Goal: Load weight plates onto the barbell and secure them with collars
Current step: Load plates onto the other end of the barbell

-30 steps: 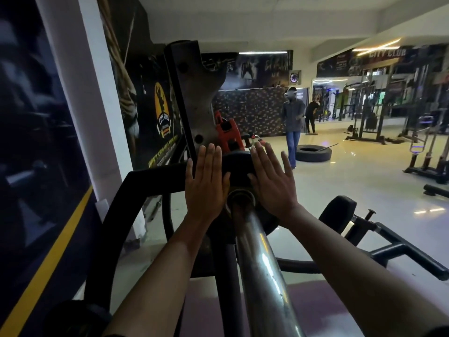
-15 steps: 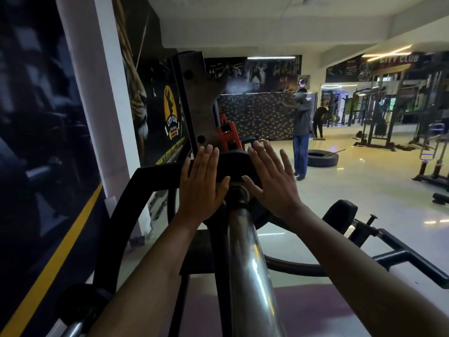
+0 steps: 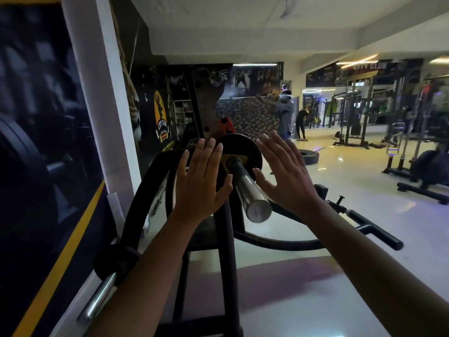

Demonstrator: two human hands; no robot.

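A black weight plate [image 3: 245, 148] with a yellow hub sits far up the chrome barbell sleeve [image 3: 247, 188], whose flat end points toward me. My left hand [image 3: 201, 183] is spread flat to the left of the sleeve, fingers straight. My right hand [image 3: 284, 176] is spread flat to the right of it. Both palms face the plate and stand back from it, holding nothing. No collar shows on the sleeve.
A black rack frame [image 3: 145, 190] curves under the bar, with a chrome peg [image 3: 99, 300] at lower left. A bench handle [image 3: 364, 222] juts out at right. A tyre [image 3: 309, 156] lies on the floor behind; two people [image 3: 285, 117] stand farther back among machines.
The plate has slid farther up the sleeve. Both hands have come off it and drawn back and apart. The view has pulled back, so the sleeve's end now shows.
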